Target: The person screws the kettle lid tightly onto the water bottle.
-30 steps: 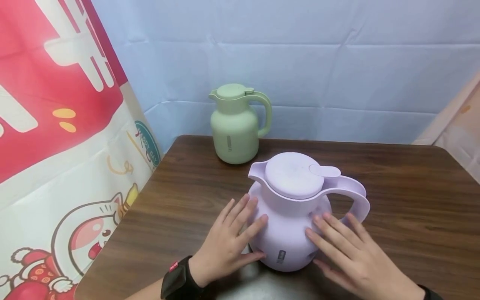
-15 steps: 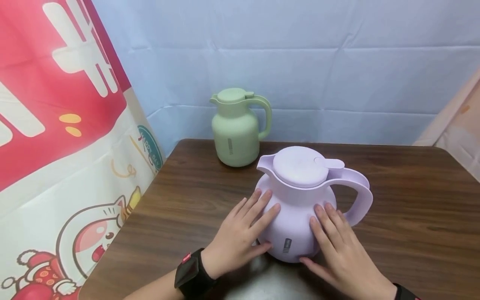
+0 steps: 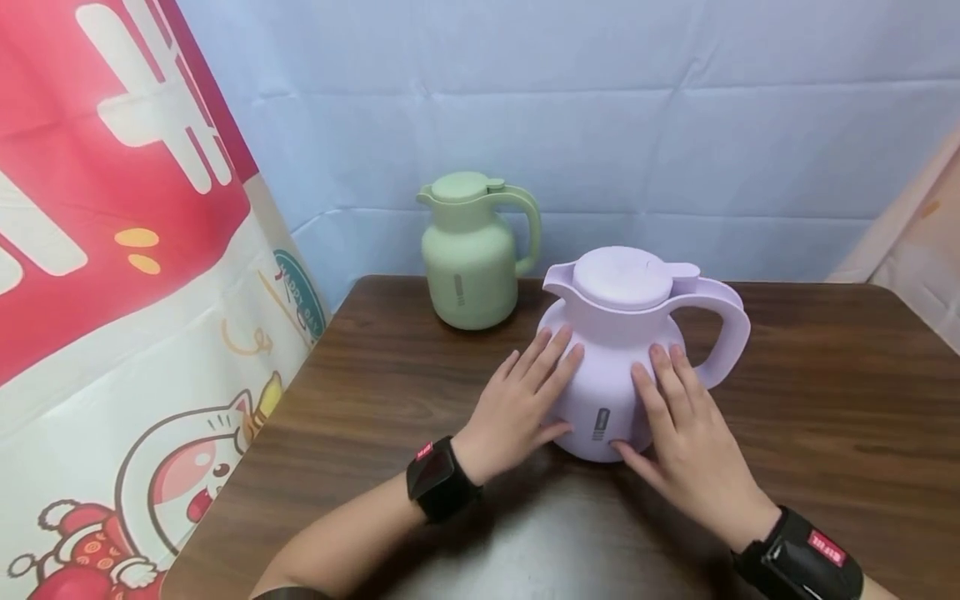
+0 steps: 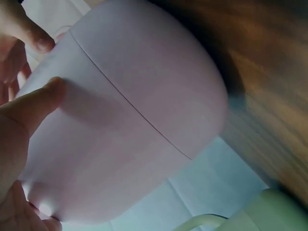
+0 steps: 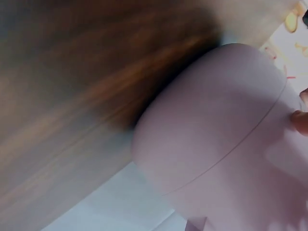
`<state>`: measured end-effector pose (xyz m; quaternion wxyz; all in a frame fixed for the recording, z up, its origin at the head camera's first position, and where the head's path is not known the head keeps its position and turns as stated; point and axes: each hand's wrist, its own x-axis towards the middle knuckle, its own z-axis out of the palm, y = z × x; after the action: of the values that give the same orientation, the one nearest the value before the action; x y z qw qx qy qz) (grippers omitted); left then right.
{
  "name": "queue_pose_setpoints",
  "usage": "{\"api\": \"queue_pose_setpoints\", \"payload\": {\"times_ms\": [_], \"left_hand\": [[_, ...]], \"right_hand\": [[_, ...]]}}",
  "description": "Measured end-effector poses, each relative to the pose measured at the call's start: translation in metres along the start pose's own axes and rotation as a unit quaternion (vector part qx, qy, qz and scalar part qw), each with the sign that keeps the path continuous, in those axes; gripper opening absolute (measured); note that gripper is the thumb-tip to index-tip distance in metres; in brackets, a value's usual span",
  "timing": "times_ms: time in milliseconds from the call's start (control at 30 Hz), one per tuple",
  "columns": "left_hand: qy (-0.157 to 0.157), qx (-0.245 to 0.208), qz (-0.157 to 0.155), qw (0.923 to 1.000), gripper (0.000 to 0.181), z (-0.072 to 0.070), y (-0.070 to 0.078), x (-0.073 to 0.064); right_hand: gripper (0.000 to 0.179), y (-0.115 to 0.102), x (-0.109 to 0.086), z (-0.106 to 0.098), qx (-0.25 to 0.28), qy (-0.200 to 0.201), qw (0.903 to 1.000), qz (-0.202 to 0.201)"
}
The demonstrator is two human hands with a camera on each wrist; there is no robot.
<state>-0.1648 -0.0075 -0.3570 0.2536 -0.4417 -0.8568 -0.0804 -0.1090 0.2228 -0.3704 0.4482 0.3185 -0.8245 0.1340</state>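
Observation:
A lilac insulated jug (image 3: 611,379) stands upright on the table, its spout to the left and its handle to the right. My left hand (image 3: 513,412) rests on the left of its body with fingers fairly straight and spread. On the near right side, below the handle, my right hand (image 3: 693,454) touches it with extended fingers. The left wrist view has the jug body (image 4: 130,110) large, with the left thumb (image 4: 36,106) on it. From the right wrist, the jug's lower body (image 5: 216,130) shows, with a fingertip (image 5: 301,123) at the right edge.
A green jug (image 3: 471,262) of similar shape stands at the back of the brown wooden table (image 3: 360,400), behind and left of the lilac one. Pale blue cloth (image 3: 600,150) hangs behind the table. A printed red and white cloth (image 3: 135,308) hangs at the left.
The lilac jug has slid away from me and slightly right, toward the back of the table. Both hands have moved along with it, touching its sides. The green jug stays put.

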Motion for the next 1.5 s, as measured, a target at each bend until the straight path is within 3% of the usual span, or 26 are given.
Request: {"api": "queue_pose_setpoints", "payload": {"times_ms": [200,733,867,1100,1333,1500], "left_hand": [[-0.013,0.008,-0.007,0.9999,0.102,0.012,-0.013,0.025],[-0.055,0.068,-0.044,0.9952,0.105,0.041,-0.037,0.069],[-0.056,0.085,-0.054,0.9934,0.107,0.046,-0.041,0.078],[-0.069,0.106,-0.073,0.9893,0.110,0.055,-0.049,0.098],[-0.094,0.089,-0.108,0.9857,0.110,0.065,-0.055,0.117],[-0.095,0.094,-0.121,0.9837,0.111,0.073,-0.058,0.124]], "right_hand": [[0.073,0.024,0.003,0.010,-0.020,-0.017,0.9996,0.011],[0.086,0.071,0.016,0.041,-0.035,-0.030,0.9986,0.028],[0.091,0.080,0.020,0.047,-0.032,-0.042,0.9977,0.042],[0.120,0.099,0.028,0.056,-0.047,-0.074,0.9933,0.075],[0.119,0.114,0.036,0.066,-0.046,-0.090,0.9881,0.116],[0.120,0.120,0.040,0.070,-0.039,-0.095,0.9855,0.135]]}}
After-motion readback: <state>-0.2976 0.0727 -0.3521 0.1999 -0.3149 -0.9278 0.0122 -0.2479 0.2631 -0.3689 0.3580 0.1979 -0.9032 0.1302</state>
